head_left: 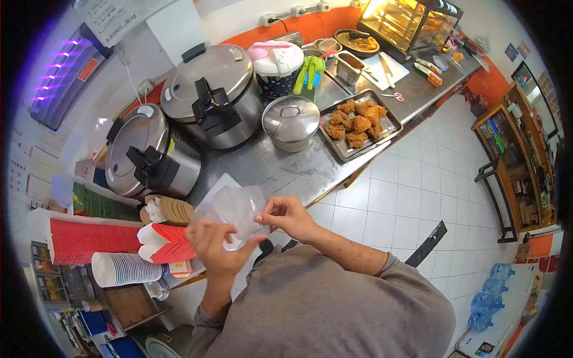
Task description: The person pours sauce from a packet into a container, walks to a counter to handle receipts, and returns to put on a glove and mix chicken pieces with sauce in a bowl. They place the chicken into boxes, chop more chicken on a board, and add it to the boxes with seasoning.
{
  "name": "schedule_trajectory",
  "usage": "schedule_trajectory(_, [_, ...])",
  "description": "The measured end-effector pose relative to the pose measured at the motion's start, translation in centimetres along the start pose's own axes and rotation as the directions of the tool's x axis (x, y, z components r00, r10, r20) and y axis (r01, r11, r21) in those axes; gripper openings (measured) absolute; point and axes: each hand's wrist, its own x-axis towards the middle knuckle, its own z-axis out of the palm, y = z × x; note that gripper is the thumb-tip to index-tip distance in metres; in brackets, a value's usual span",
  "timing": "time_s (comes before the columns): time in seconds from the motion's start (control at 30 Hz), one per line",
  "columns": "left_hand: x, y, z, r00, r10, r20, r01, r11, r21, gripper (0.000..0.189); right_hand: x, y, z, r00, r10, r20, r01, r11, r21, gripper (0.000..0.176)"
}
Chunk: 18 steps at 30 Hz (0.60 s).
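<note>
A thin, translucent plastic bag (230,206) is held up between my two hands, over the front edge of the steel counter. My right hand (290,218) pinches its right edge between thumb and fingertips. On the other side, my left hand (216,246) has its fingers curled at the bag's lower left and grips it. Close to my left hand are red paper boxes (164,241) and a stack of white paper cups (128,268). Beyond the bag stands a lidded steel pot (290,122).
Two large rice cookers (209,89) (149,152) stand along the wall. Fried chicken pieces lie on a metal tray (394,128). Further along are scissors (392,96), a knife (387,73) and a lit display warmer (406,27). Water bottles (490,295) stand at the right.
</note>
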Motion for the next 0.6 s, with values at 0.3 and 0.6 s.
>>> schedule_trajectory(0.3, [-3.1, -2.2, 3.8, 0.76, -0.559, 0.331, 0.644, 0.716, -0.27, 0.021, 0.8, -0.4, -2.8, 0.877, -0.385, -0.286, 0.212, 0.846, -0.49, 0.017])
schedule_trajectory(0.6, [-1.6, 0.9, 5.1, 0.843, -0.262, 0.469, 0.31, 0.95, -0.026, 0.01, 1.4, 5.4, -3.2, 0.831, -0.52, 0.199, 0.292, 0.103, -0.951, 0.019])
